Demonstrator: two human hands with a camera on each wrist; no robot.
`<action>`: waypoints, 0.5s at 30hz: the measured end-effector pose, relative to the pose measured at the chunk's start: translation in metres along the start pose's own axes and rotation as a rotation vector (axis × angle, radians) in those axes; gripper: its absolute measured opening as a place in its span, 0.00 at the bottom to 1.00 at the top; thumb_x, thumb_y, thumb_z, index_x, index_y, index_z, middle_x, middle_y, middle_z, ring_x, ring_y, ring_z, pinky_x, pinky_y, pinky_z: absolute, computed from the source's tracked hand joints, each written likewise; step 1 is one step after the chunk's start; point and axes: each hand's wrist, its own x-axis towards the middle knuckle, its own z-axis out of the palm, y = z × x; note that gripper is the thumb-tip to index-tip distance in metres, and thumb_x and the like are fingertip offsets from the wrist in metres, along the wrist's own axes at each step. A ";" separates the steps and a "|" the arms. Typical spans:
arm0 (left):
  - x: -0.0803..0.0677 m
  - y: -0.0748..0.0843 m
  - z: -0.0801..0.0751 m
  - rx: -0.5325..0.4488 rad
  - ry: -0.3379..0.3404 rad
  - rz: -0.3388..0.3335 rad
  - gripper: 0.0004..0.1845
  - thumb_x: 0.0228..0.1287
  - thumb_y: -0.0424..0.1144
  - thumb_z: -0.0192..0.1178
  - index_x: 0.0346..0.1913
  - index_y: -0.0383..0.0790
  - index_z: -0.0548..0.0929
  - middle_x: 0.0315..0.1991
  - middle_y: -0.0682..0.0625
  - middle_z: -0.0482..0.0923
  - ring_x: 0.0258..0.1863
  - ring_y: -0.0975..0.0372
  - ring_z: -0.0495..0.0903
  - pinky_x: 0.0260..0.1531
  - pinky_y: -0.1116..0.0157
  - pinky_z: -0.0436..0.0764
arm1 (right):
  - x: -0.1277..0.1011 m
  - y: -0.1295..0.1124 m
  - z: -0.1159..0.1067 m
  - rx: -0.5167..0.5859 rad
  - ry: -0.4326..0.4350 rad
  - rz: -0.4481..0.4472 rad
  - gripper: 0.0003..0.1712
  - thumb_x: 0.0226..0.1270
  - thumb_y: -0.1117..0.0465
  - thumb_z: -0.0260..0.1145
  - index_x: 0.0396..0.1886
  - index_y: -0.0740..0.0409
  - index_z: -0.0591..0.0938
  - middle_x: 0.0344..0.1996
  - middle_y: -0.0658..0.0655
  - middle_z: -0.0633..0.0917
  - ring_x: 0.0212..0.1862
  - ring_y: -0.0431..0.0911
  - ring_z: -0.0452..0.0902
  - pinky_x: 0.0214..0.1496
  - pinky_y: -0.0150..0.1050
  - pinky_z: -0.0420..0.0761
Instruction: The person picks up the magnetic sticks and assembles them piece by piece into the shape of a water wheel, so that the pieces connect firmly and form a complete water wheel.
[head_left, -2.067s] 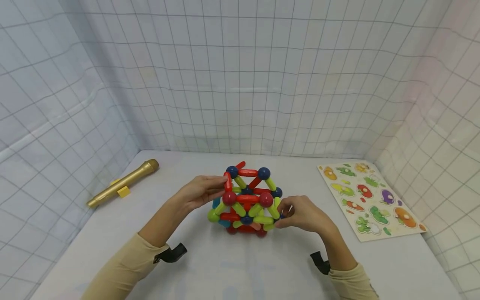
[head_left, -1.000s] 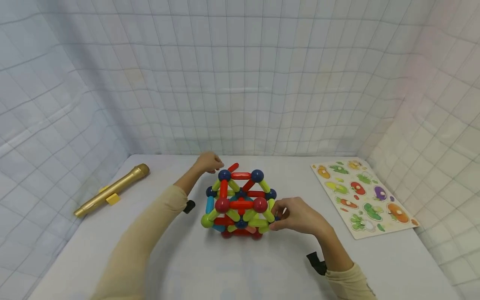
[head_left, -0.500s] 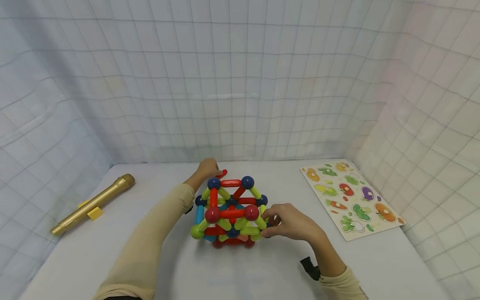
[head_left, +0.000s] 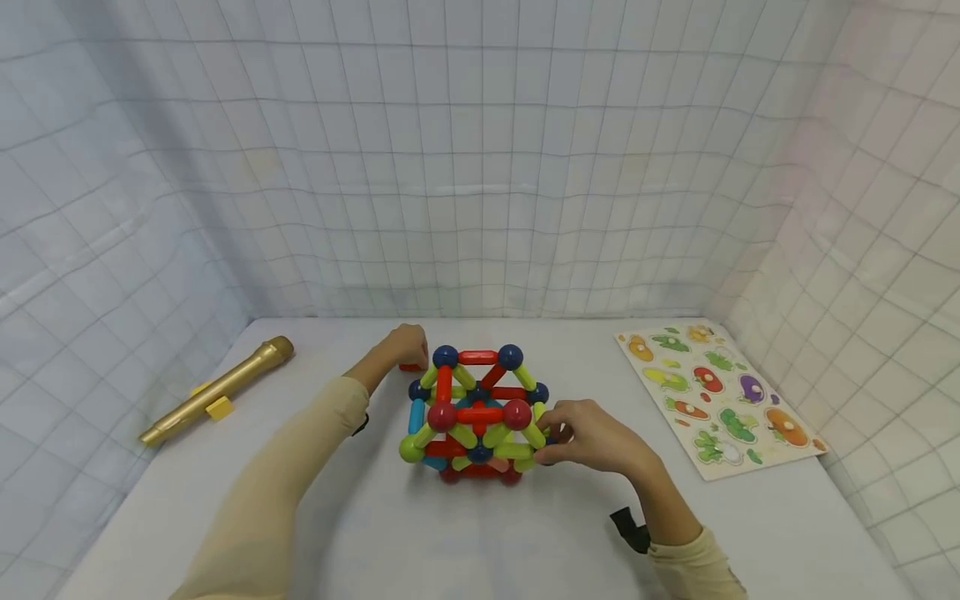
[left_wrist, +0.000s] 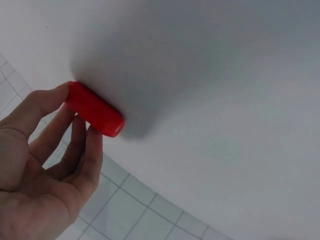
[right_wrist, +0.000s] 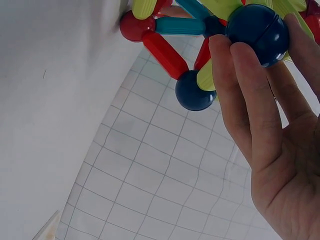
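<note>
In the head view a structure of coloured magnetic rods and balls (head_left: 480,414) stands mid-table. My left hand (head_left: 402,346) is behind its far left corner. In the left wrist view that hand pinches a red magnetic rod (left_wrist: 95,109) between thumb and fingers, close to the white tabletop. My right hand (head_left: 592,437) is at the structure's right side. The right wrist view shows its thumb and fingers around a dark blue ball (right_wrist: 257,35) on the structure, with red, teal and lime rods beyond.
A gold toy microphone (head_left: 217,392) with yellow feet lies at the left. A wooden vegetable puzzle board (head_left: 723,400) lies at the right. White gridded cloth walls (head_left: 480,167) enclose the table's back and sides.
My left hand left the structure's upper left, reached behind it and took hold of the loose red rod, then drew it slightly left. The right hand stays on the ball.
</note>
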 end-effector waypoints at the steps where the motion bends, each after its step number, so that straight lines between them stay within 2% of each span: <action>1: -0.004 -0.004 0.001 -0.002 -0.005 -0.011 0.10 0.54 0.37 0.69 0.39 0.36 0.88 0.39 0.44 0.86 0.36 0.57 0.80 0.42 0.61 0.82 | 0.000 0.000 0.000 -0.002 -0.003 -0.001 0.17 0.56 0.51 0.75 0.42 0.53 0.85 0.34 0.53 0.83 0.37 0.39 0.79 0.36 0.30 0.79; 4: -0.014 -0.013 0.002 -0.014 -0.026 -0.042 0.10 0.54 0.40 0.71 0.37 0.38 0.88 0.39 0.44 0.85 0.37 0.56 0.79 0.44 0.60 0.82 | 0.000 -0.002 0.001 -0.002 -0.012 -0.003 0.17 0.56 0.50 0.74 0.43 0.54 0.85 0.35 0.53 0.84 0.37 0.39 0.79 0.36 0.30 0.79; 8: -0.026 -0.023 0.004 -0.027 -0.029 -0.045 0.13 0.55 0.39 0.71 0.43 0.39 0.88 0.45 0.43 0.84 0.40 0.55 0.79 0.44 0.61 0.82 | 0.001 -0.005 0.001 0.000 -0.017 0.002 0.18 0.56 0.50 0.74 0.43 0.53 0.85 0.34 0.50 0.83 0.37 0.39 0.79 0.35 0.31 0.79; 13: -0.044 -0.039 0.001 -0.012 -0.023 0.006 0.10 0.55 0.36 0.70 0.41 0.36 0.88 0.39 0.45 0.86 0.35 0.59 0.80 0.36 0.65 0.82 | 0.003 -0.007 0.003 0.000 -0.029 0.002 0.18 0.56 0.50 0.74 0.43 0.53 0.85 0.34 0.48 0.83 0.36 0.39 0.79 0.35 0.31 0.79; 15: -0.055 -0.044 -0.006 -0.042 0.008 0.041 0.08 0.57 0.35 0.67 0.38 0.35 0.88 0.35 0.45 0.86 0.32 0.59 0.81 0.33 0.66 0.81 | 0.002 -0.007 0.004 -0.003 -0.039 0.002 0.18 0.56 0.50 0.74 0.43 0.53 0.85 0.34 0.49 0.83 0.36 0.39 0.79 0.35 0.31 0.79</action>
